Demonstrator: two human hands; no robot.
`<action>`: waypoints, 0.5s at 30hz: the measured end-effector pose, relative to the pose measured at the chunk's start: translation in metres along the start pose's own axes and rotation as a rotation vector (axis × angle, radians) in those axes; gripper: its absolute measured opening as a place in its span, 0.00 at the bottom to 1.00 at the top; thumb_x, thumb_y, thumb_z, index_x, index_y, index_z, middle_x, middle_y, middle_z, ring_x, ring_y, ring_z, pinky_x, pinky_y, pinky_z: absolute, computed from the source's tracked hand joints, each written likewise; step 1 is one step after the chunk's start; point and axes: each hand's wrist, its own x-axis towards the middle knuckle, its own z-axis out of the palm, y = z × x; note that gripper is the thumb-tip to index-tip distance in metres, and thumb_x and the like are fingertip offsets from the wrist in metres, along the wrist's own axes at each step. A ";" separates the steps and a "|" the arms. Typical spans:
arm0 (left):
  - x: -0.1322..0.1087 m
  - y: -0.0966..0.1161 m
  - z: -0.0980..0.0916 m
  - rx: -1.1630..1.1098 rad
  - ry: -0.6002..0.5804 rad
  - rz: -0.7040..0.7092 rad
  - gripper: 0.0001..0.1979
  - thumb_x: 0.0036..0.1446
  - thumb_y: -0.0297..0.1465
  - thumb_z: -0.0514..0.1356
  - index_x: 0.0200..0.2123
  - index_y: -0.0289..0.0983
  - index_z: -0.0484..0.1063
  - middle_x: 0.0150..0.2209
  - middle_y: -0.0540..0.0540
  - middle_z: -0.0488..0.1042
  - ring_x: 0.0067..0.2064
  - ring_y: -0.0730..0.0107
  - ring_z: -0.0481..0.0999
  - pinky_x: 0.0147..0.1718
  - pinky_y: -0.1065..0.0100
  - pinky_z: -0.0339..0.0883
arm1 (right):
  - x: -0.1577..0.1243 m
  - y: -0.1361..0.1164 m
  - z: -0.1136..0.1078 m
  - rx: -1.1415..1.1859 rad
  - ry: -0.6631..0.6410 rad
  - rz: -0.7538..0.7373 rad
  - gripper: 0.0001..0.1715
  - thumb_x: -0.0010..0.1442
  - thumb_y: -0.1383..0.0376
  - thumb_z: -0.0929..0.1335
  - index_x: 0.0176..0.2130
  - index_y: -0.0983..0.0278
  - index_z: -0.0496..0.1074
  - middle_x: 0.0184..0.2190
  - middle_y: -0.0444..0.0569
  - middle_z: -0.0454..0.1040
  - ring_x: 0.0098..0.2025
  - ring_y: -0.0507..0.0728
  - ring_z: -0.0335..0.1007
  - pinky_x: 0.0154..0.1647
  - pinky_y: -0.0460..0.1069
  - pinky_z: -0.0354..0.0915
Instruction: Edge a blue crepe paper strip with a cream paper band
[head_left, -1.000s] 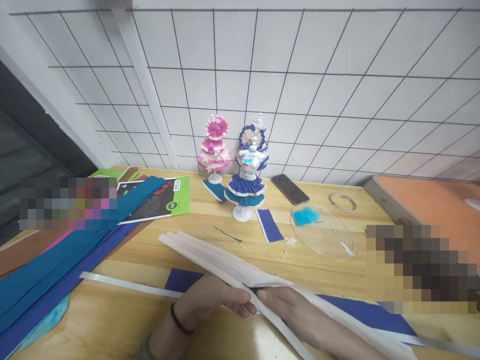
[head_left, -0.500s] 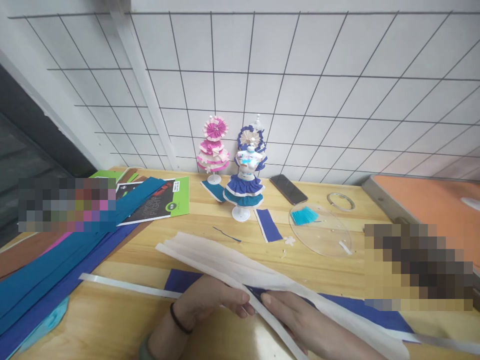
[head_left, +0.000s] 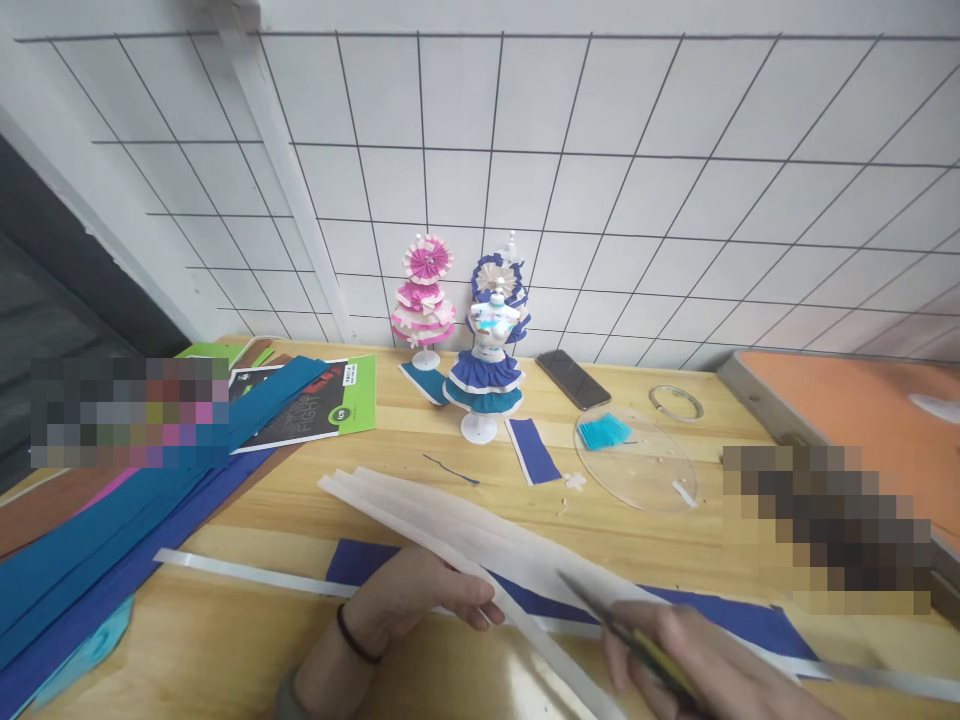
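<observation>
My left hand [head_left: 442,590], a dark band at its wrist, pinches a narrow white crepe paper strip [head_left: 525,628] between thumb and fingers. The strip is parted from a wider white crepe paper sheet [head_left: 480,530] over a long slit, and both come together toward the far left end. In my right hand [head_left: 675,650] is a pair of scissors [head_left: 600,610] with dark pointed blades and a black and yellow handle; the tip points up-left over the white sheet. Beneath lies a blue crepe paper strip [head_left: 727,625] with a white edge, partly covered.
Beyond the paper stands a small dress form [head_left: 491,370] in blue and teal ruffles, with pink [head_left: 424,300] and blue-white dressed forms behind. Near them are a phone [head_left: 574,380], a clear round plate [head_left: 637,480] and a bracelet-like ring [head_left: 676,403]. Crepe paper strips [head_left: 135,520] lie left.
My right hand has drawn back to the right, bringing the scissors out from the slit into plain view. My left hand keeps its pinch on the strip almost in place.
</observation>
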 end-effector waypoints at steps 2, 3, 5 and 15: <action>0.000 0.000 0.001 0.007 -0.008 0.013 0.09 0.42 0.33 0.64 0.25 0.33 0.78 0.26 0.43 0.78 0.27 0.68 0.74 0.31 0.68 0.67 | 0.011 0.004 -0.008 -0.014 0.032 -0.030 0.29 0.54 0.41 0.56 0.31 0.59 0.71 0.24 0.48 0.70 0.25 0.56 0.63 0.24 0.49 0.62; 0.000 0.001 0.001 0.010 -0.011 0.018 0.09 0.41 0.33 0.64 0.25 0.33 0.78 0.26 0.43 0.78 0.27 0.68 0.74 0.31 0.68 0.67 | 0.019 0.006 -0.011 -0.041 0.089 -0.051 0.26 0.55 0.43 0.57 0.30 0.60 0.69 0.23 0.47 0.68 0.24 0.55 0.62 0.23 0.48 0.61; -0.001 0.001 0.002 0.019 -0.014 0.017 0.10 0.41 0.34 0.64 0.25 0.33 0.78 0.26 0.43 0.78 0.27 0.68 0.74 0.31 0.68 0.68 | 0.039 0.011 -0.012 -0.179 0.195 -0.137 0.18 0.53 0.49 0.64 0.27 0.62 0.65 0.23 0.43 0.65 0.26 0.53 0.61 0.26 0.46 0.59; -0.002 0.002 0.000 0.052 -0.040 0.010 0.10 0.41 0.35 0.65 0.24 0.33 0.78 0.25 0.45 0.78 0.27 0.68 0.74 0.31 0.68 0.67 | 0.079 0.033 0.009 -0.269 0.196 -0.184 0.07 0.54 0.61 0.63 0.32 0.63 0.66 0.28 0.45 0.71 0.33 0.57 0.67 0.33 0.48 0.60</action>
